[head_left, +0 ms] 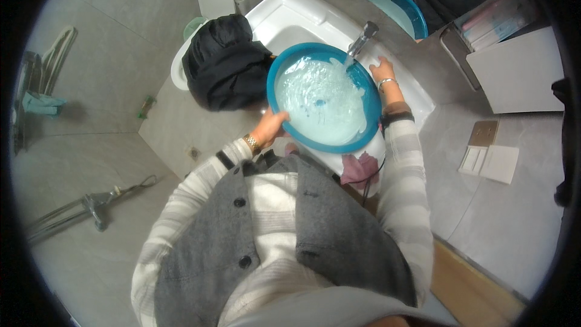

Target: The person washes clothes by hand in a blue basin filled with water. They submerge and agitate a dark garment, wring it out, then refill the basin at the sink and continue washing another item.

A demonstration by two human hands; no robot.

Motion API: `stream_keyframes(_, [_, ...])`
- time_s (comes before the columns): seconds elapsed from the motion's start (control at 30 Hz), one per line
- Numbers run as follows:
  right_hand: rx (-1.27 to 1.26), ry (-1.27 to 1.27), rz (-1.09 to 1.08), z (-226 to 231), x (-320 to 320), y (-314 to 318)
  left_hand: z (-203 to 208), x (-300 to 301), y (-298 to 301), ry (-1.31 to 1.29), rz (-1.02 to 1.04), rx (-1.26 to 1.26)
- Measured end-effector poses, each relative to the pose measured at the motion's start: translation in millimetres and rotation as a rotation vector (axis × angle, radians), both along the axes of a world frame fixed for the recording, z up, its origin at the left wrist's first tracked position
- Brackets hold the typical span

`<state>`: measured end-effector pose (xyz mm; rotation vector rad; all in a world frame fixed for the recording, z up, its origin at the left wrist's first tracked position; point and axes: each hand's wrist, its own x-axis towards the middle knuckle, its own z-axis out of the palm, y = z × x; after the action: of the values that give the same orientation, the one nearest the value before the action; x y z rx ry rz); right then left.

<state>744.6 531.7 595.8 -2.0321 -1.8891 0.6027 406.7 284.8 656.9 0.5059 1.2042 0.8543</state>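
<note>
A round blue plastic basin [370, 130] of water sits over the white washbasin, its water rippled and bright. My left hand [270, 128], with a gold watch at the wrist, is closed on the basin's near left rim. Just outside the far right rim is my right hand [382, 71], with a bracelet on its wrist. Its fingers point toward the tap and look apart, with nothing seen in them; whether it touches the rim is unclear. The chrome tap [362, 41] stands over the far edge of the basin.
Dark clothing [227, 63] is heaped on the toilet [178, 66] at the left. The white washbasin [302, 9] extends behind the blue basin. A pink cloth [359, 168] hangs at its front edge. The mirror above reflects the basin. A shower fitting [95, 206] is on the left wall.
</note>
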Motion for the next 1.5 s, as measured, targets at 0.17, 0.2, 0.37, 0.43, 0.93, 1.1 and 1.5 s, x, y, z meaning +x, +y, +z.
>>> stream_keyframes(0.17, [-0.407, 0.301, -0.179, -38.7, 8.1, 10.9, 0.5, -0.9, 0.5, 0.013, -0.017, -0.02])
stream_keyframes(0.2, [-0.435, 0.143, 0.025, -37.2, 9.3, 12.2, 0.6, -0.9, 0.3, 0.006, -0.011, -0.021])
stream_keyframes(0.37, [-0.459, 0.615, -0.225, -17.2, -4.0, -1.1, -1.1, -1.7, -2.2, 0.027, -0.005, -0.02])
stream_keyframes(0.43, [-0.513, 0.716, -0.307, -7.9, -8.6, -1.9, -3.5, -3.9, -3.7, 0.023, -0.017, -0.022])
stream_keyframes(0.93, [-0.618, 0.856, -0.167, 44.3, -20.2, 22.2, -22.5, -5.6, -21.2, -0.041, 0.068, 0.005])
stream_keyframes(1.1, [-0.595, 0.853, -0.116, 55.5, -26.5, 18.2, -19.5, -6.2, -23.6, -0.062, 0.08, 0.007])
stream_keyframes(1.5, [-0.534, 0.848, -0.179, 52.7, -28.9, 15.1, -13.8, -5.1, -21.6, -0.016, 0.027, -0.008])
